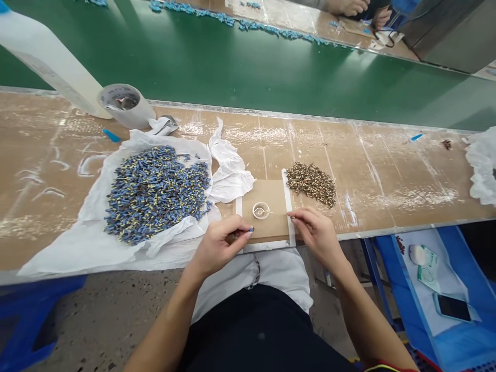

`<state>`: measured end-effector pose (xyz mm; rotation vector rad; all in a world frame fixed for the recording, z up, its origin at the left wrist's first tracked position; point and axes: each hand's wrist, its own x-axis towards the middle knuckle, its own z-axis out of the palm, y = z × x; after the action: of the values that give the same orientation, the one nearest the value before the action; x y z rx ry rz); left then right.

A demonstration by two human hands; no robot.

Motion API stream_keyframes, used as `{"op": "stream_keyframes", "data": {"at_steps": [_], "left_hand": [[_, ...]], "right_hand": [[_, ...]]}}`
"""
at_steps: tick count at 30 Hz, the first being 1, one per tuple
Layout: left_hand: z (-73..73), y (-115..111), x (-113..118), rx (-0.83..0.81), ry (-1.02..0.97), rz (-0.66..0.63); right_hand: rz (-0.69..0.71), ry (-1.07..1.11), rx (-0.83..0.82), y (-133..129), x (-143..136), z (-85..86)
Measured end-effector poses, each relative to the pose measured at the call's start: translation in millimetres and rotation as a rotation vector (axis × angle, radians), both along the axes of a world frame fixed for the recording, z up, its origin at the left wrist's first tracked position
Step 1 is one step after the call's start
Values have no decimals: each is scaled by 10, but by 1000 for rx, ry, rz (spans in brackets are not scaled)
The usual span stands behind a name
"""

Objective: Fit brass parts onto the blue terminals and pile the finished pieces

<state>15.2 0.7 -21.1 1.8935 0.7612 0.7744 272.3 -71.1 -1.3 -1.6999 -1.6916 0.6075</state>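
My left hand [222, 243] is closed in a pinch on a small blue piece [251, 229], at the near left edge of a taped cardboard square [267, 227]. At the square's right side, my right hand [315, 232] pinches something tiny and dark that I cannot make out. Between the hands stands a small round cup [261, 210] with a thin stick [270, 212] lying over its rim. Left of them, a heap of small blue and yellow pieces [155, 194] lies on white cloth [93, 237]. Beyond my right hand is a smaller pile of brown and gold pieces [312, 183].
A large tape roll [127, 106] and a white slanted post [58, 62] stand at the left back. Behind the bench runs a green belt [232, 67] with blue pieces along its far side. A blue bin [437, 289] holds a phone [453, 307]. Another person's hands [354, 6] show far back.
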Motion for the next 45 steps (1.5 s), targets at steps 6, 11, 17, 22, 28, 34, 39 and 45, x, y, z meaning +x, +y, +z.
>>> {"op": "stream_keyframes", "data": {"at_steps": [6,11,17,22,28,34,39,45], "left_hand": [[65,-7,44,62,47,-55],[71,-13,78,123,86,-81],[-4,-35,107,205,98,-136],[-35,-44,112,237,89,-140],[-36,-50,126,271,98,-143],[-36,-52,130,296,95,-144],[-33,-49,124,274,83,-140],[-31,-46,118,245,65,-151]], "right_hand": [[85,225,-97,-78,-222,55],[72,493,-257,-85,-319,21],[53,582,-310,-104,-344,-2],[84,529,-287,-104,-357,31],[7,607,-335,-116,-396,-4],[-107,760,-350,-148,-459,-62],[-133,795,-330,-166,-520,-82],[-120,805,-308,-195,-569,-117]]}}
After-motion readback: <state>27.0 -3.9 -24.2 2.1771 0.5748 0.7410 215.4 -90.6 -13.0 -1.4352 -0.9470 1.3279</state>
